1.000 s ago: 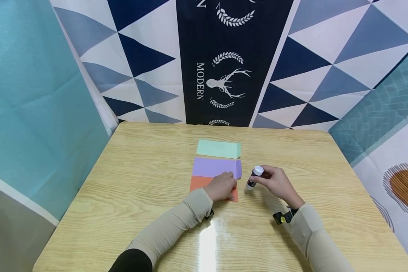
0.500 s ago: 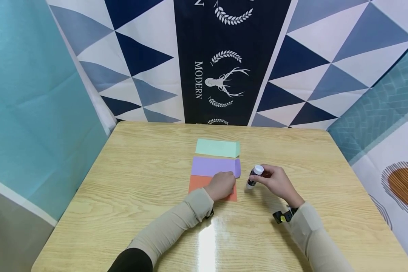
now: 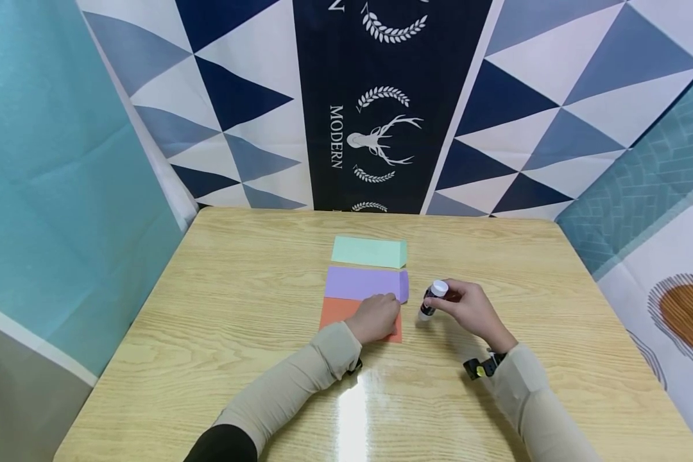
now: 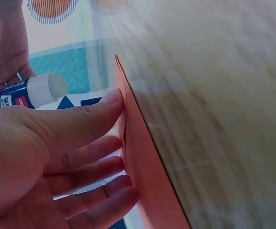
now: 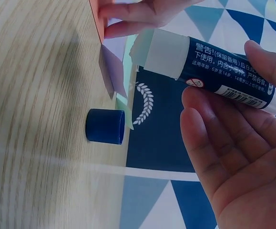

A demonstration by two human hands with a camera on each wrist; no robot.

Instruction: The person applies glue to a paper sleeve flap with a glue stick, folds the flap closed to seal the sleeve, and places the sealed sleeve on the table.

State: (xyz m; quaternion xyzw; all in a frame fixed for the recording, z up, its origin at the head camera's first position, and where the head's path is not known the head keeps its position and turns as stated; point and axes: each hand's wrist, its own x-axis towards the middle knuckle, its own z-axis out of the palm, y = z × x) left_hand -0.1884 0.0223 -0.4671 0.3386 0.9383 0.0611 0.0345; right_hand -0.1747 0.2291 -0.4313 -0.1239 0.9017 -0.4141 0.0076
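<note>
Table (image 3: 254, 295), head view. Mint sheet (image 3: 365, 251) farthest, purple sheet (image 3: 360, 282) next, both with creased right ends; orange sheet (image 3: 335, 310) nearest. Left hand (image 3: 374, 316) covers part of orange sheet's right end; fingertips mostly hidden from above. Right hand (image 3: 469, 310) holds glue stick (image 3: 430, 305), tilted, just beside the orange sheet.

Left wrist view. What the head view hides: thumb and fingertips touch the orange sheet, fingers slightly apart. Whether thumb and forefinger pinch a fold, cannot tell. My reading: the sheet's end is being worked; best to square its edge first, then press evenly along it so the paper neither slips nor skews.

Right wrist view. Thumb opposes fingers, pinching the glue stick. Only here: printed label legible, blue cap (image 5: 103, 126) standing on the table. Advisable to keep the uncapped end clear of wood and paper meanwhile.
</note>
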